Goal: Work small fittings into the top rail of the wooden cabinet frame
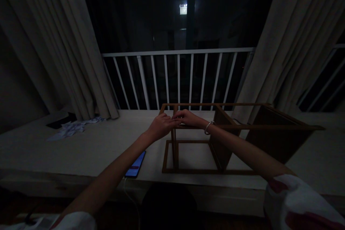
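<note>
A brown wooden shelf frame (221, 151) lies on its side on the pale window ledge (102, 154). Both hands meet over the left end of its upper rail. My left hand (161, 126) is closed, its fingertips bunched against the rail. From the other side my right hand (190, 118) comes in with thumb and fingers pinched close to the left fingertips. Whatever lies between the fingers is too small and dark to make out. A light bracelet (209, 127) circles the right wrist.
A lit phone (135, 165) with a white cable (130, 197) rests at the ledge's front edge. Crumpled pale sheets (70, 129) lie at the left beside a dark flat object (59, 121). Behind stand a white railing (178, 52) and long curtains (67, 50). The room is dim.
</note>
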A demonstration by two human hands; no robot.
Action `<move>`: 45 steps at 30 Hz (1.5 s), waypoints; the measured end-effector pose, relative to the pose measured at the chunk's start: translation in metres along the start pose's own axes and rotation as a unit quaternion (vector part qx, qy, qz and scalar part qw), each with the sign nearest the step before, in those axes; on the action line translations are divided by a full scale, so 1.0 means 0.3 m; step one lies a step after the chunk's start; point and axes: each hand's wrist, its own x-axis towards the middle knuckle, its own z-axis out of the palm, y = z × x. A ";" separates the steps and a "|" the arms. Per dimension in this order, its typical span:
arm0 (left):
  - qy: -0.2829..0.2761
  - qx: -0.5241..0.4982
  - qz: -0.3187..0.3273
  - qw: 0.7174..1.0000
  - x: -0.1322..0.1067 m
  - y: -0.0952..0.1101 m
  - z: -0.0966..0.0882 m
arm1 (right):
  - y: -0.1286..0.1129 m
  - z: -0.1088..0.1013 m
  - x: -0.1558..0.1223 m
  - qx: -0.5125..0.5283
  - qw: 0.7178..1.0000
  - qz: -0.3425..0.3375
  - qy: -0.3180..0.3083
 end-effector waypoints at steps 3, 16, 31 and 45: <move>-0.007 -0.004 -0.029 1.000 -0.003 -0.001 0.013 | -0.003 0.001 0.000 -0.001 1.000 0.005 0.002; 0.049 -0.169 -0.209 0.962 -0.033 0.025 0.019 | -0.007 0.000 -0.003 0.005 1.000 0.015 -0.004; 0.037 -0.332 -0.279 0.900 -0.010 0.022 0.018 | -0.025 0.006 -0.008 0.089 0.995 0.044 -0.012; -0.015 -0.458 -0.332 0.825 0.000 0.000 -0.002 | -0.026 -0.001 -0.012 0.080 0.996 -0.003 -0.041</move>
